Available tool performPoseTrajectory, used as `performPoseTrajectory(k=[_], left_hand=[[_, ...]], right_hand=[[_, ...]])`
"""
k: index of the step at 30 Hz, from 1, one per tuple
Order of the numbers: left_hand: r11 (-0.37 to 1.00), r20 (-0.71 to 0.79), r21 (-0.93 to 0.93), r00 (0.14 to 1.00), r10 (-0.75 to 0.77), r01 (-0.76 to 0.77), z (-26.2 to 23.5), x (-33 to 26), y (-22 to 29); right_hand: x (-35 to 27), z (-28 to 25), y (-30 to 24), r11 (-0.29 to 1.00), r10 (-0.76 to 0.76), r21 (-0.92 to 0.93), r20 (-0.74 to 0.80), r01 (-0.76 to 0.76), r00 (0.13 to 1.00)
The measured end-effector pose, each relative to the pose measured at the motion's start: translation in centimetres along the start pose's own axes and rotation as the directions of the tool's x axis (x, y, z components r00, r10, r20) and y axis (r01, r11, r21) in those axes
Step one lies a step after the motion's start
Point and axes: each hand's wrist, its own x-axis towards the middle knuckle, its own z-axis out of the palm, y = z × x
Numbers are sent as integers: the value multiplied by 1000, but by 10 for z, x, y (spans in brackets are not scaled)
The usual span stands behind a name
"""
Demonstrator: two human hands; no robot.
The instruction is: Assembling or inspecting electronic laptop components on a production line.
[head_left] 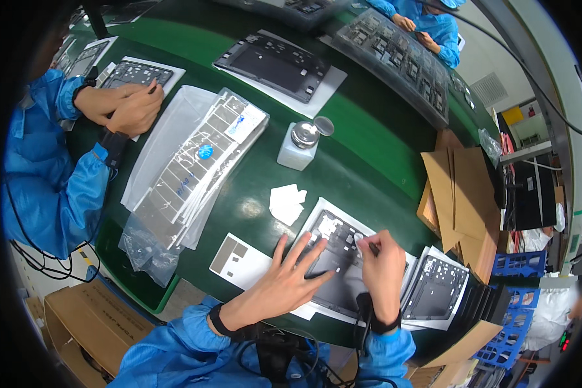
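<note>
A dark flat device housing (pixel 344 251) with small white and grey patches lies on a white sheet in front of me. My left hand (pixel 284 278) is open, its fingers spread over the left part of the housing. At the right side of it, my right hand (pixel 383 271) is closed in a pinch; a small dark tip shows at the fingers, too small to name. Left of my left hand lies a white card (pixel 240 260) with grey adhesive pieces. Crumpled white paper (pixel 287 204) sits just beyond the housing.
A pump-top bottle (pixel 297 147) stands mid-table beside stacked adhesive sheets (pixel 204 165). More housings lie at the right (pixel 436 288) and far side (pixel 275 64). Cardboard (pixel 465 194) and a parts tray (pixel 394 61) stand right. A co-worker's hands (pixel 126 107) work at left; another person sits far right.
</note>
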Motion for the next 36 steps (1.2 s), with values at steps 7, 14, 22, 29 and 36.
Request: performPoseTrajectory(k=[7, 14, 22, 29, 36], left_hand=[[356, -216, -925, 954, -209, -132, -34, -55, 30], [496, -501, -844, 627, -597, -202, -35, -93, 40], [954, -290, 280, 957, -22, 107, -52, -119, -21], [971, -350, 187, 934, -79, 152, -31, -123, -31], [977, -342, 165, 937, -69, 132, -28, -124, -36]], right_hand=[[-109, -15, -85, 629, -399, 714, -44, 309, 916], [-128, 16, -104, 508, -456, 822, 2, 258, 890], [-78, 50, -88, 624, -134, 771, 270, -130, 953], [-72, 70, -94, 701, -276, 712, 217, 42, 937], [-66, 76, -95, 739, -409, 621, 104, 261, 907]])
